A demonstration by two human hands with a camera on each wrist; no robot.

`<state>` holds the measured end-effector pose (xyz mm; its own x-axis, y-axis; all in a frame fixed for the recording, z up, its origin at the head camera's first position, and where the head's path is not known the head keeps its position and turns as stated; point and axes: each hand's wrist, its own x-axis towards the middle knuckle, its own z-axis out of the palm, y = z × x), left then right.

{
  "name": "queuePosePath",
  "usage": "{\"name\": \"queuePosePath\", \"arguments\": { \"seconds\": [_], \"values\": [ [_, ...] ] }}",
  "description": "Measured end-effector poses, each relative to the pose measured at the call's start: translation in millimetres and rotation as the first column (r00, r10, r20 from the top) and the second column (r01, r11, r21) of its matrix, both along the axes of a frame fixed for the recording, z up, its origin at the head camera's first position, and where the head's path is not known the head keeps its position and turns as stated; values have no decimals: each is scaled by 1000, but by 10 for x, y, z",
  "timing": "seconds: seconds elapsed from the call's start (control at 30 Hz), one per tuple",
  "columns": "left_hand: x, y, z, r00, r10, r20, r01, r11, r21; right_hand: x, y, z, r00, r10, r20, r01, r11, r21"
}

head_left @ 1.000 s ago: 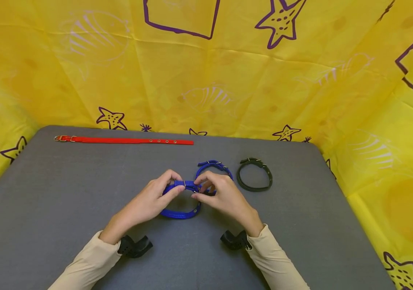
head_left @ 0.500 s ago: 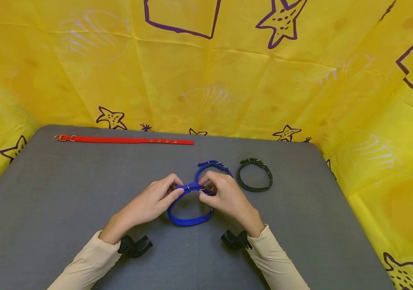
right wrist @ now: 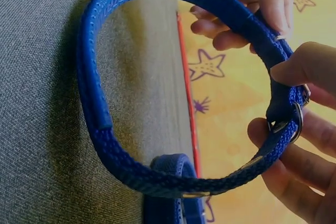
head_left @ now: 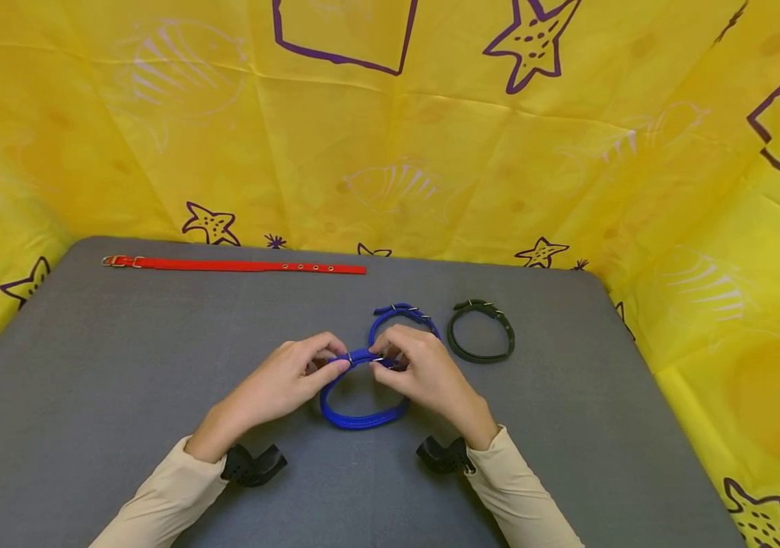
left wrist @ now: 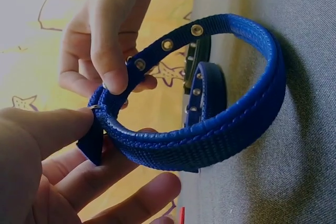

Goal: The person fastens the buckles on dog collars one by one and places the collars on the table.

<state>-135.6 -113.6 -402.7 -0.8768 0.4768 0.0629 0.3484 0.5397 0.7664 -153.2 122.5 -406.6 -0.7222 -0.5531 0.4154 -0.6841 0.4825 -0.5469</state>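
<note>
A blue dog collar [head_left: 362, 420], fastened into a ring, is between my two hands. Thumb and fingers of my left hand [head_left: 297, 373] pinch its strap beside the metal keeper loop; the strap's free tip [left wrist: 92, 148] pokes out there in the left wrist view. My right hand [head_left: 424, 369] pinches the strap at the metal buckle [right wrist: 298, 121]. Gold eyelets [left wrist: 167, 44] run along the strap on the right hand's side. The padded lower part of the ring hangs toward me, close over the grey table [head_left: 280, 304].
Just behind my right hand lies a second blue collar [head_left: 406, 310], buckled into a ring. A dark green collar [head_left: 481, 357], likewise ringed, is to its right. Along the far edge stretches an unbuckled red collar [head_left: 225, 266]. Yellow printed cloth [head_left: 390, 137] stands behind the table.
The blue collar has shifted right and a little toward me, and its ring shows wider. My left fingers now grip left of the keeper loop. The other collars have stayed put.
</note>
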Motion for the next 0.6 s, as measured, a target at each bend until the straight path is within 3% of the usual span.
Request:
{"name": "queuePosePath", "arguments": {
  "seconds": [0.4, 0.6],
  "values": [
    [-26, -56, -1, 999, 35, -33, -37, 997, -67, -26, 19, -20, 983, -60, 175, 42, 994, 106],
    [-78, -120, -45, 994, 103, -27, -105, 993, -51, -66, 72, -53, 972, -83, 220, 55, 990, 131]
  ]
}}
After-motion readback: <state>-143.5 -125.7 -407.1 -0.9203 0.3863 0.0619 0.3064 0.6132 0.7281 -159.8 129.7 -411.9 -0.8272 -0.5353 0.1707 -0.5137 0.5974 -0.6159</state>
